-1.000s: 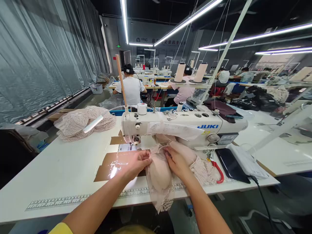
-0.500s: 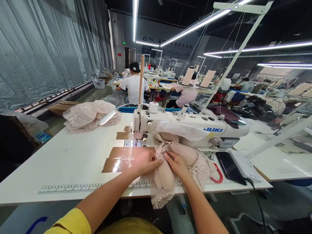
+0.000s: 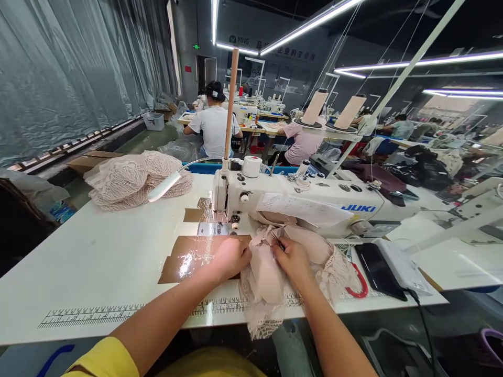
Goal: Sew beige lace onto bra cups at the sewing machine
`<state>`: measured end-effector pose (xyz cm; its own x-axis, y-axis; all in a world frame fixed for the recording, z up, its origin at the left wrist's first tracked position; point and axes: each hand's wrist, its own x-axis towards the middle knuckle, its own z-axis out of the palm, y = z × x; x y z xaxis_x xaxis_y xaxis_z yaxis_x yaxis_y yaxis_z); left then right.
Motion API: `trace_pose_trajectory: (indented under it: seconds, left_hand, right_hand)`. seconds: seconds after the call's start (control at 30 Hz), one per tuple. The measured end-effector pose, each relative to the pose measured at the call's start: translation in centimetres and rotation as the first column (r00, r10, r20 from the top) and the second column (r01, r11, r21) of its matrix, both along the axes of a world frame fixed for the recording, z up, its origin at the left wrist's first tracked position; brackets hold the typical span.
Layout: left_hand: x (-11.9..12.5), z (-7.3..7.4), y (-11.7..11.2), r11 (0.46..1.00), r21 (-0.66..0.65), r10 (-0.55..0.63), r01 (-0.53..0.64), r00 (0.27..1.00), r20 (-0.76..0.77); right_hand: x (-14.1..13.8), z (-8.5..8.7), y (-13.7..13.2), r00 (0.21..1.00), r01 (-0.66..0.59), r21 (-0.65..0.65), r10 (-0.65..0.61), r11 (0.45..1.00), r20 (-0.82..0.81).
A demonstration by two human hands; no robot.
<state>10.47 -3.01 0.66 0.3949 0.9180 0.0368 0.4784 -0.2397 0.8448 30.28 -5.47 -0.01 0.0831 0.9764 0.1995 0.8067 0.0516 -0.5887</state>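
Observation:
A beige padded bra cup with lace trim (image 3: 267, 280) lies on the white sewing table (image 3: 98, 256), hanging over the front edge. My left hand (image 3: 231, 257) is closed on its left edge, just right of the brown taped patch (image 3: 192, 256). My right hand (image 3: 293, 257) pinches the fabric at the cup's top, fingers pressed together. Both hands sit a little in front of the needle of the white JUKI sewing machine (image 3: 314, 204). More beige lace fabric (image 3: 334, 262) is bunched under the machine arm to the right.
A pile of lace cups (image 3: 133, 178) rests at the table's back left. Red-handled scissors (image 3: 359, 285) and a black tablet (image 3: 379, 269) lie to the right. Two thread cones (image 3: 316, 107) stand behind the machine. Other people sit sewing at far tables (image 3: 214, 128).
My hands have shifted slightly on the cup, the left drawing back from the right. The view has moved a little; the fabric stays in front of the needle.

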Motion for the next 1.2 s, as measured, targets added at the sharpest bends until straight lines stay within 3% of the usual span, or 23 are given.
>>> trace_pose_trajectory:
  seconds: [0.23,0.47,0.7,0.77,0.87,0.9,0.97,1.07,1.2]
  left_hand:
    - [0.6,0.3,0.3,0.957,-0.276,-0.057,0.093,0.989,0.136]
    - [0.4,-0.3,-0.3,0.953,-0.287,0.008,0.095,0.941,0.339]
    - [-0.8,-0.2,-2.4,0.846,-0.515,0.172,0.139,0.843,0.51]
    - [-1.6,0.1,-3.5,0.808,-0.55,0.243,0.21,0.733,0.636]
    - [-3.5,0.1,-5.5,0.716,-0.581,0.417,0.387,0.429,0.801]
    - [-4.3,-0.1,-6.2,0.685,-0.591,0.484,0.426,0.34,0.806]
    - [-5.9,-0.5,-7.5,0.62,-0.625,0.586,0.475,0.25,0.771]
    - [-8.5,-0.5,-9.4,0.558,-0.667,0.635,0.494,0.264,0.726]
    - [-12.9,1.2,-11.7,0.622,-0.717,0.61,0.316,0.378,0.696]
  right_hand:
    - [-0.6,0.1,-0.2,0.999,-0.041,0.004,0.041,0.999,0.035]
    - [0.0,0.4,0.1,0.977,0.062,-0.05,-0.05,0.997,0.207]
    - [-0.1,1.0,0.2,0.935,0.137,-0.116,-0.09,0.984,0.343]
    - [0.1,1.1,0.1,0.91,0.178,-0.132,-0.113,0.975,0.399]
    - [0.7,1.2,-0.3,0.875,0.212,-0.154,-0.117,0.965,0.47]
    - [0.9,1.2,-0.5,0.864,0.221,-0.159,-0.117,0.962,0.489]
    - [1.3,1.3,-0.7,0.844,0.235,-0.165,-0.116,0.958,0.524]
    - [1.9,1.5,-0.8,0.824,0.233,-0.179,-0.096,0.956,0.558]
    - [3.4,1.9,-1.2,0.803,0.194,-0.175,-0.054,0.965,0.593]
